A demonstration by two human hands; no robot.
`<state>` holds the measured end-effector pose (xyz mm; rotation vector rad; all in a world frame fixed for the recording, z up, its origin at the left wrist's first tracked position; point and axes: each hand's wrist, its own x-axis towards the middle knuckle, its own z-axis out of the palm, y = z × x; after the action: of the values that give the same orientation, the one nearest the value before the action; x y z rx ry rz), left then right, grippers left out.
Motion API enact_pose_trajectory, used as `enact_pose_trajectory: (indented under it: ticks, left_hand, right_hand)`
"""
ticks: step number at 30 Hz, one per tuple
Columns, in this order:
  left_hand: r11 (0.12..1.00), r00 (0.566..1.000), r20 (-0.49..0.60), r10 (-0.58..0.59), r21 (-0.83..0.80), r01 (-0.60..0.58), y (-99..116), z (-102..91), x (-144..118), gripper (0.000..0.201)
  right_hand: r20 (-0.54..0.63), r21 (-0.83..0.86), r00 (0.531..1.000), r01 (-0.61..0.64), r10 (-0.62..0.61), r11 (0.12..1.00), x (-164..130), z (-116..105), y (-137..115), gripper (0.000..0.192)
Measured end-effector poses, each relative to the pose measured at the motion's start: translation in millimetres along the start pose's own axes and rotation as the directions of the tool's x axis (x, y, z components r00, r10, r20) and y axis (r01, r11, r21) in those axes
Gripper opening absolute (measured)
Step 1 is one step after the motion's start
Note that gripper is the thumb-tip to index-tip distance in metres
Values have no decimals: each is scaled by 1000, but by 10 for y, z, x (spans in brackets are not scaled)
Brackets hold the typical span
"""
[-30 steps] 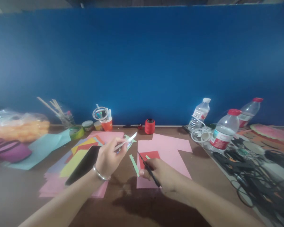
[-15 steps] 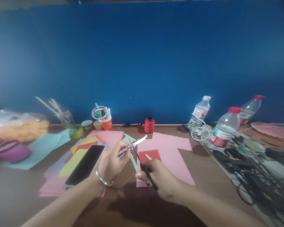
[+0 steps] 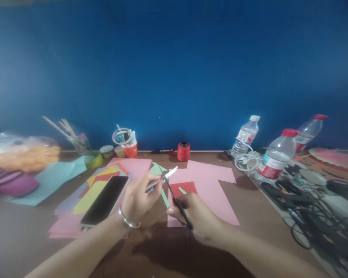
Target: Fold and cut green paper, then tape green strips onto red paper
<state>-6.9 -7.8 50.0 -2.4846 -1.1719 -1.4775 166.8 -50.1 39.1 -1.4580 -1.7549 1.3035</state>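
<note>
My left hand (image 3: 139, 199), with a metal bangle on the wrist, pinches a thin pale paper strip (image 3: 166, 175) that points up and to the right. My right hand (image 3: 197, 218) grips black scissors (image 3: 174, 197), whose blades reach up to the strip and meet it near its middle. Below the hands lie a red paper square (image 3: 186, 188) on pink sheets (image 3: 211, 185), and a loose green strip (image 3: 164, 197).
A black phone (image 3: 106, 199) rests on a stack of coloured paper (image 3: 87, 197) at the left. Along the blue wall stand a red thread spool (image 3: 183, 151), an orange cup of pens (image 3: 130, 148) and sticks in a jar (image 3: 75, 141). Water bottles (image 3: 275, 156) and tangled cables (image 3: 313, 208) fill the right.
The scissors rose from the red paper up to the strip. My left hand shifted right, bringing the strip to the blades.
</note>
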Motion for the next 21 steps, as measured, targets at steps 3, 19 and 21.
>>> enact_pose_trajectory:
  ticks: [3, 19, 21]
  left_hand:
    - [1000, 1000, 6, -14, 0, 14, 3, -3, -5, 6]
    - [999, 999, -11, -39, -23, 39, 34, 10, 0, 6]
    - [999, 999, -8, -36, -25, 36, 37, 6, 6, 5]
  right_hand:
    - [-1, -25, 999, 54, -54, 998, 4, 4, 11, 47]
    - [-13, -73, 998, 56, -57, 996, 14, -21, 17, 46]
    - [-7, -68, 998, 54, -54, 996, 13, -27, 4, 45]
